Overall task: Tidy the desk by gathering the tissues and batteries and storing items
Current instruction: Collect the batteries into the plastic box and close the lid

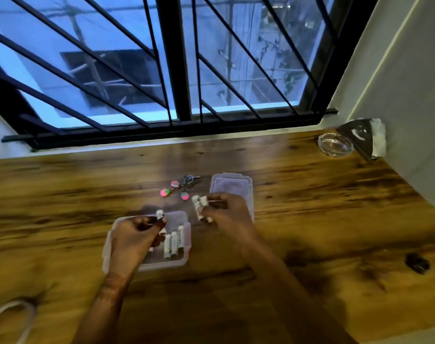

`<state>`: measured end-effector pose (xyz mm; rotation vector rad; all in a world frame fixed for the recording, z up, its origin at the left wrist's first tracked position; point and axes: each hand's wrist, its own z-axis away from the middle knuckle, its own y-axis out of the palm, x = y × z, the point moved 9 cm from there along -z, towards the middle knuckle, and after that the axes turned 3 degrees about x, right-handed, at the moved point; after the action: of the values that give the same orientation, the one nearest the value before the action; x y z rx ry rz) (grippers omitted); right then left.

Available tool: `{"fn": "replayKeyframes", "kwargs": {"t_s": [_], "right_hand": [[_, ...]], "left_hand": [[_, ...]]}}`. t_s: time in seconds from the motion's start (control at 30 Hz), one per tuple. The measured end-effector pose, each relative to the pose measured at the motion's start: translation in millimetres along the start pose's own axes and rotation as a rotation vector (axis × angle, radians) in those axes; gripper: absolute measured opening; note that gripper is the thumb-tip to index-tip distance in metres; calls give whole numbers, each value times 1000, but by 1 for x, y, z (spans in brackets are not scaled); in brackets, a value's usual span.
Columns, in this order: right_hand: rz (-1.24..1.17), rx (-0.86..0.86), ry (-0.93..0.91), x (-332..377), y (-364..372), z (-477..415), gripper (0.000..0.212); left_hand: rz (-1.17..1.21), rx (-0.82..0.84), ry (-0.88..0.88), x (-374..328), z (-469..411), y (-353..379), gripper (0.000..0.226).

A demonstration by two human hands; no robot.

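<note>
A clear plastic box sits on the wooden desk with several white batteries lying inside it. My left hand hovers over the box's left half, pinching one white battery at its fingertips. To the right, my right hand grips a small bunch of white batteries just above the desk. Behind that hand lies the box's clear lid, partly hidden by it.
A keyring with pink and green charms lies behind the box. A glass ashtray and a dark holder with white tissue stand at the far right corner by the wall. A white cable loops at the near left. A barred window backs the desk.
</note>
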<state>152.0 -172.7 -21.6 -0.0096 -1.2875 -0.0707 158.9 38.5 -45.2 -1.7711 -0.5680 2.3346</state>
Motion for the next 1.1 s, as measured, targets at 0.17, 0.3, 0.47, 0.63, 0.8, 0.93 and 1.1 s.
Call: {"fn": "replayKeyframes", "kwargs": {"t_s": [0.17, 0.3, 0.47, 0.63, 0.8, 0.93, 1.1], "right_hand": [[583, 112, 17, -13, 70, 6, 36], [934, 40, -76, -13, 98, 6, 33], [958, -55, -113, -19, 112, 0, 25], [966, -111, -169, -13, 108, 5, 27], [877, -293, -342, 25, 71, 15, 24], [894, -314, -301, 17, 31, 10, 44], [1137, -128, -39, -42, 5, -7, 64]], "left_hand": [[-217, 66, -24, 25, -8, -11, 27], [-358, 77, 49, 22, -10, -11, 25], [-386, 54, 149, 16, -7, -11, 26], [-426, 27, 241, 7, -3, -16, 24], [-467, -157, 316, -9, 7, -49, 19], [-444, -254, 282, 6, 8, -72, 24], [-416, -212, 195, 32, 11, -77, 31]]}}
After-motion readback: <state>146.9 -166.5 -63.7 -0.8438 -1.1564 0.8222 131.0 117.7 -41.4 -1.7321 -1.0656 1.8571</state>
